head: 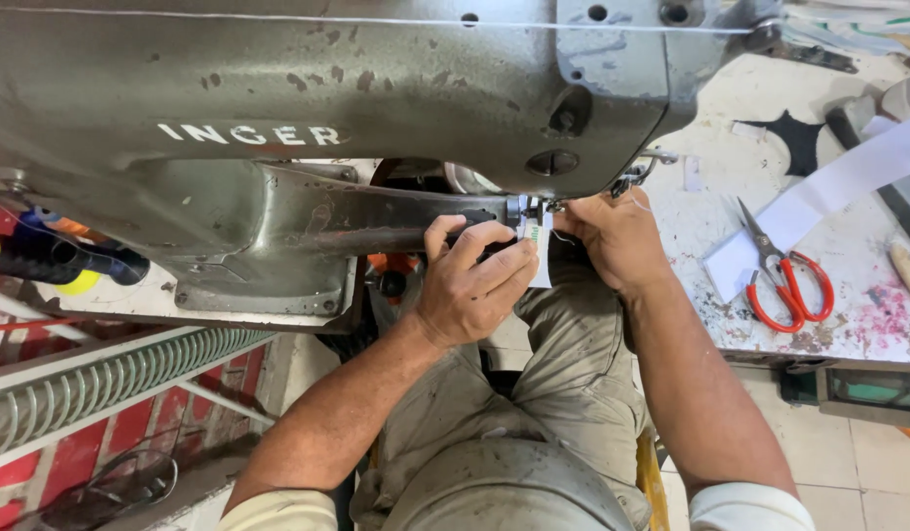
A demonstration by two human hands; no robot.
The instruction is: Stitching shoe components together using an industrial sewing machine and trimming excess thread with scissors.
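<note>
A big grey-green sewing machine (307, 88) fills the top of the head view. Its narrow arm (376, 221) runs right toward the needle area. My left hand (471, 285) grips the end of that arm, pressing a small white label (536, 241) and dark material against it. My right hand (617, 241) sits just right of the needle, fingers pinching the same work from the other side. The needle itself is mostly hidden behind the fingers. A white thread (278, 17) runs along the top of the machine.
Red-handled scissors (784, 270) lie on the stained white table (848, 315) at right, beside a long white strip (828, 192) and a dark fabric scrap (799, 138). Thread cones (42, 258) sit at left. A coiled metal spring (101, 379) is below them. My knees are under the machine.
</note>
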